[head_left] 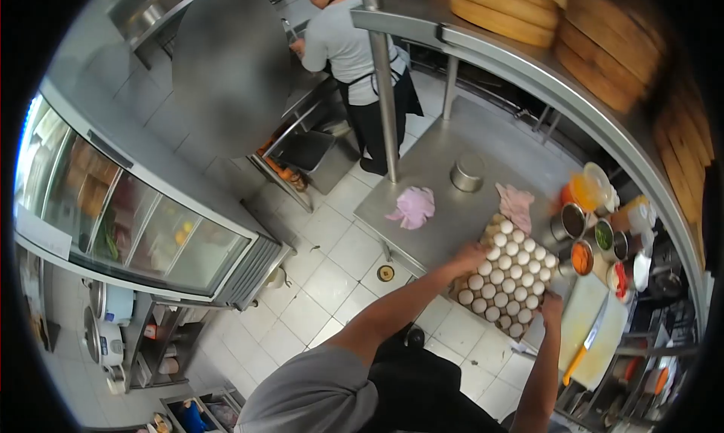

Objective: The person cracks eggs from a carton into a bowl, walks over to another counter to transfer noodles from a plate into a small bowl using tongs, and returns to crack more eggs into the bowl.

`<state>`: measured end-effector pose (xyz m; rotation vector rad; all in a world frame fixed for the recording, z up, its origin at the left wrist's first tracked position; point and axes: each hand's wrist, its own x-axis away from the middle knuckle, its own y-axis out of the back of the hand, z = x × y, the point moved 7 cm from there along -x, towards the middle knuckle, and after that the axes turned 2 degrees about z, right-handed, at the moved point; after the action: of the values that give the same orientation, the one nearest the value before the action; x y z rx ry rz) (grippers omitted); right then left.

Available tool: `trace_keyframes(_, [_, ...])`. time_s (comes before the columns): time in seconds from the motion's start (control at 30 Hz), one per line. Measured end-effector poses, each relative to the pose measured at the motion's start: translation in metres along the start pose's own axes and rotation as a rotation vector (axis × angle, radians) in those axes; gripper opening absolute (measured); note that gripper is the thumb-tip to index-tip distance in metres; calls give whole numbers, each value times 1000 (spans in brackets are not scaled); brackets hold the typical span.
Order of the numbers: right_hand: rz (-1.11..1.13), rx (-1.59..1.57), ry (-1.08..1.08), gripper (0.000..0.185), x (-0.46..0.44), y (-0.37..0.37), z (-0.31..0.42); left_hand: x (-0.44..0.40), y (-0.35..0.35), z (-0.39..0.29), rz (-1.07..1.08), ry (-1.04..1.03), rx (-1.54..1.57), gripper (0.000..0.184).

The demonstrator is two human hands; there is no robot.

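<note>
A cardboard egg tray [455, 288] full of white eggs [507, 288] is between my two hands, at the front edge of the steel table. My left hand [471, 258] grips its left side, fingers closed at the rim. On the opposite side my right hand [553, 305] is closed on the tray's edge near the corner. A pink cloth [515, 207] lies just beyond the tray. Close to my right hand is a pale cutting board [599, 320] with an orange-handled knife [587, 341] on it. The undersides of the tray and my fingertips are hidden.
On the steel table [437, 207] are a metal pot [467, 173] and a lilac cloth [414, 207]. Containers of chopped carrot [581, 257] and greens [603, 235] stand at right. Bamboo steamers [505, 14] fill the shelf above. A co-worker [354, 48] stands at another counter; a glass-door fridge [143, 214] is left.
</note>
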<state>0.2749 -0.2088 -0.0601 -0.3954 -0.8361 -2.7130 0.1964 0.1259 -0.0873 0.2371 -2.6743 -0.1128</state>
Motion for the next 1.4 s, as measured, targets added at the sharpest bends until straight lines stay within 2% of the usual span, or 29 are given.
trace_keyframes(0.07, [8, 27, 26, 34, -5, -2, 8, 16, 14, -39, -18, -71, -114, 56])
trace_keyframes(0.1, [-24, -46, -30, 35, 0, -2, 7, 23, 17, -46, 102, 6, -186, 57])
trace_keyframes(0.13, [-57, -113, -87, 38, 4, 2, 1, 27, 20, -35, 85, 12, -177, 57])
trace_keyframes(0.2, [-131, 264, 136, 41, 2, 8, -1, 40, 36, -48, 43, -326, -371, 51])
trace_keyframes(0.27, [-401, 547, 383, 35, 46, 3, 47, 81, 68, -55, 214, -430, -392, 36])
trace_keyframes(0.33, [-460, 416, 473, 30, 83, -2, 98, 129, 120, -46, 578, -325, -272, 24])
trace_keyframes(0.37, [-467, 415, 488, 30, 102, -5, 129, 157, 161, -50, 612, -171, -221, 26])
trace_keyframes(0.4, [-273, 226, 346, 29, 111, -19, 151, 170, 213, -27, 526, -13, -205, 36])
trace_keyframes(0.43, [-77, 40, 206, 28, 115, -42, 164, 191, 269, -31, 415, 29, -218, 42])
trace_keyframes(0.47, [45, -131, 303, 28, 116, -64, 183, 185, 338, 15, 261, -76, -124, 48])
trace_keyframes(0.5, [112, -215, 308, 25, 123, -90, 213, 197, 404, 10, 50, -477, -711, 55])
trace_keyframes(0.53, [184, -296, 310, 22, 131, -118, 249, 216, 466, -9, -185, -184, -338, 50])
trace_keyframes(0.6, [310, -269, 418, 24, 136, -169, 320, 246, 589, -39, -728, -267, -294, 32])
trace_keyframes(0.63, [398, -227, 559, 40, 123, -192, 341, 264, 641, -65, -1046, -208, -353, 33])
trace_keyframes(0.67, [404, -221, 571, 40, 108, -218, 355, 280, 689, -89, -1248, -277, -323, 35])
trace_keyframes(0.7, [233, -234, 691, 51, 102, -232, 396, 295, 731, -121, -1381, -329, -371, 36])
trace_keyframes(0.73, [61, -246, 805, 62, 100, -246, 437, 310, 763, -161, -1561, -524, -538, 35])
trace_keyframes(0.8, [-50, -218, 903, 84, 83, -274, 502, 315, 852, -205, -1668, -727, -666, 27])
trace_keyframes(0.87, [-165, -270, 991, 79, 48, -281, 507, 314, 938, -246, -1702, -807, -825, 20])
trace_keyframes(0.9, [-144, -263, 1085, 80, 50, -296, 538, 311, 983, -266, -1685, -808, -901, 19])
trace_keyframes(0.93, [-174, -261, 999, 77, 64, -309, 567, 309, 1024, -281, -1659, -801, -979, 19])
trace_keyframes(0.97, [-201, -338, 938, 76, 60, -314, 568, 308, 1063, -288, -1647, -808, -982, 19])
trace_keyframes(1.0, [-229, -415, 883, 74, 51, -313, 563, 299, 1098, -296, -1600, -734, -1135, 21])
trace_keyframes(1.07, [-383, -539, 763, 59, 33, -308, 540, 286, 1144, -308, -1544, -675, -1291, 23])
trace_keyframes(1.13, [-593, -572, 727, 60, 28, -307, 527, 258, 1186, -313, -1351, -501, -1389, 30])
trace_keyframes(1.2, [-636, -554, 731, 57, 30, -307, 525, 246, 1206, -321, -1327, -539, -1421, 32])
trace_keyframes(1.27, [-665, -526, 736, 55, 32, -305, 525, 233, 1213, -328, -1072, -405, -1327, 32])
trace_keyframes(1.33, [-771, -558, 680, 52, 32, -305, 519, 232, 1210, -338, -1026, -411, -1371, 33])
trace_keyframes(1.4, [-783, -522, 681, 51, 32, -305, 520, 225, 1203, -340, -915, -300, -1471, 34])
